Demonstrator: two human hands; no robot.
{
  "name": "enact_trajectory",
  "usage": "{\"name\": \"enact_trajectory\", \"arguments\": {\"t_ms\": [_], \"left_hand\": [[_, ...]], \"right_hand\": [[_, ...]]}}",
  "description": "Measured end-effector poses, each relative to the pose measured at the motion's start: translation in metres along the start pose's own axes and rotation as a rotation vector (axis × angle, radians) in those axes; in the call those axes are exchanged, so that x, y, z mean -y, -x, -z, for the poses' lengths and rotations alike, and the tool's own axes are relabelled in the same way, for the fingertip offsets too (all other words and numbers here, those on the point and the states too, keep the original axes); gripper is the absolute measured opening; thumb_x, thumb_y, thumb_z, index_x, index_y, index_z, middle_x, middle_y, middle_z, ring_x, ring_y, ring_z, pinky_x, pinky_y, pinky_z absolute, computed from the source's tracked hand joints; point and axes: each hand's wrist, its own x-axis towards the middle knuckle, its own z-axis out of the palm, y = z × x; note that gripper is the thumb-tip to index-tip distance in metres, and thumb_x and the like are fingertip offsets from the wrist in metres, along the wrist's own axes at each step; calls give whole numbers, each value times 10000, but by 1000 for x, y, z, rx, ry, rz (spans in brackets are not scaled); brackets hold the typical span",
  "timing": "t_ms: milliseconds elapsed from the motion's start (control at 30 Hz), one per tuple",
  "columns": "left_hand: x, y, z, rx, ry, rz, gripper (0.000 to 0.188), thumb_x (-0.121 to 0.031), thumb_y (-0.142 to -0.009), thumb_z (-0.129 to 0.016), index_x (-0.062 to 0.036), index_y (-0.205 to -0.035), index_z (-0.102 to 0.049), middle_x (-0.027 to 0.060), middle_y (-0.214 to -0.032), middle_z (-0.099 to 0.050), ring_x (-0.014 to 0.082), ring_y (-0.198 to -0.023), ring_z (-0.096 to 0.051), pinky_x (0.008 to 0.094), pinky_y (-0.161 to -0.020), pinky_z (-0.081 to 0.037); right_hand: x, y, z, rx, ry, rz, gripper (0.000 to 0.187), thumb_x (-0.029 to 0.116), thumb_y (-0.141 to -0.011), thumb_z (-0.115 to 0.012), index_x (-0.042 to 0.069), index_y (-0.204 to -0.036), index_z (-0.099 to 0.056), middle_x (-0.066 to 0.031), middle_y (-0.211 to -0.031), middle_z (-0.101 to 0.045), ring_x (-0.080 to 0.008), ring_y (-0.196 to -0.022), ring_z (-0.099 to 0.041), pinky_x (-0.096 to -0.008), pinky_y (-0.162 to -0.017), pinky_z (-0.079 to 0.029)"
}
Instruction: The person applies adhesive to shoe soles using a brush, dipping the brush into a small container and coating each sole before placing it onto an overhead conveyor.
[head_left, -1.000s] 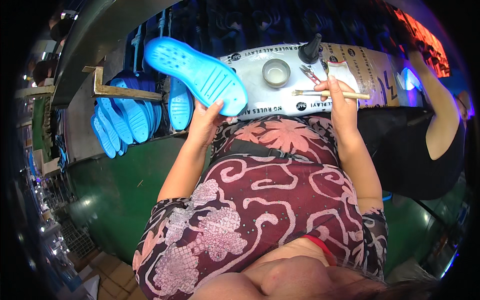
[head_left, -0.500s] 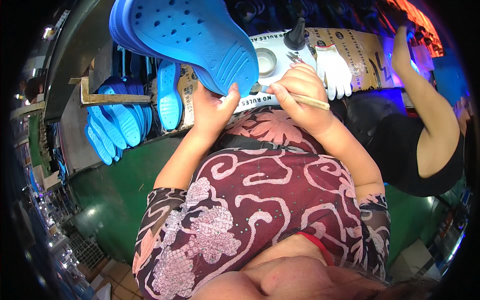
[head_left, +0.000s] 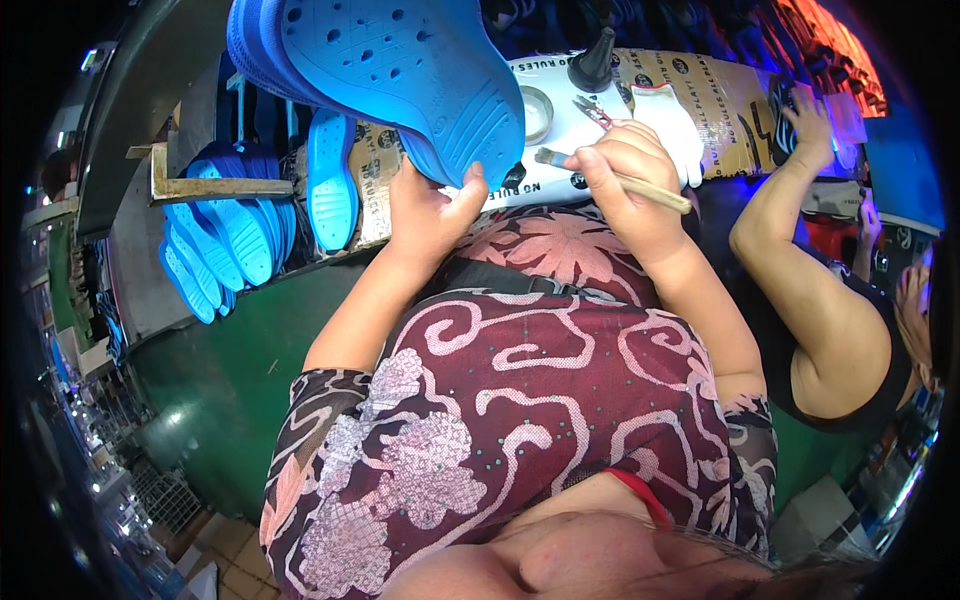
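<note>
My left hand [head_left: 433,208] is closed on the near end of a stack of blue shoe soles [head_left: 400,75], its thumb lying on the top one. Holes and curved grooves mark that sole's surface. In my right hand [head_left: 632,185] is a paintbrush [head_left: 655,193] with a pale wooden handle, its bristles pointing left and apart from the soles. Just beyond the brush stands a small round bowl [head_left: 537,112], partly hidden by the stack. A pair of snips [head_left: 597,114] with red handles lies past my right fingers.
A black cone-shaped bottle [head_left: 594,63] and a white glove [head_left: 667,135] rest on the bench. More blue soles [head_left: 230,225] lean at the left behind a metal angle bar [head_left: 220,190], with a single sole [head_left: 332,180] beside them. A co-worker's arm [head_left: 800,270] reaches in at right.
My right hand has drawn the brush right, away from the sole's edge. The stack in my left hand has shifted slightly right. The co-worker's arm has come lower.
</note>
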Motion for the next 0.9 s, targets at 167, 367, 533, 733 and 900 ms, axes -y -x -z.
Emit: {"name": "enact_trajectory", "arguments": {"t_ms": [167,367,533,733,900], "left_hand": [[3,0,-5,6,8,21,287,-55,-709,-642,24,-967,-547,129,-812,-642,197,-726,-636,293,-680,-488],[4,2,-2,-20,-50,-123,273,-31,-688,-655,7,-938,-552,129,-793,-641,211,-721,-641,302,-662,-488],[1,-1,0,-59,-68,-187,267,-24,-686,-653,8,-934,-559,126,-796,-639,209,-713,-638,302,-661,-487],[-1,-5,-7,-45,-18,-184,242,-17,-682,-640,25,-914,-586,136,-831,-630,220,-735,-632,305,-666,-486],[-2,-9,-5,-74,-160,-345,207,-52,-694,-632,17,-887,-607,147,-871,-624,235,-748,-624,316,-658,-491]], "right_hand": [[5,0,0,-32,-166,-38,193,145,-809,-604,34,-654,-636,-70,-593,-562,-231,-568,-508,-327,-617,-385],[6,2,-9,51,-118,16,145,124,-783,-615,35,-672,-642,-74,-590,-546,-246,-555,-493,-335,-596,-378],[7,1,-3,-58,-117,-52,214,140,-804,-601,45,-614,-630,-72,-540,-521,-246,-532,-481,-335,-598,-378],[7,-5,-12,16,-168,31,217,161,-814,-598,23,-647,-612,-64,-571,-508,-244,-533,-469,-343,-613,-373],[4,2,-7,7,-223,-79,250,173,-845,-567,31,-651,-639,-62,-573,-540,-230,-543,-478,-335,-606,-376]]}}
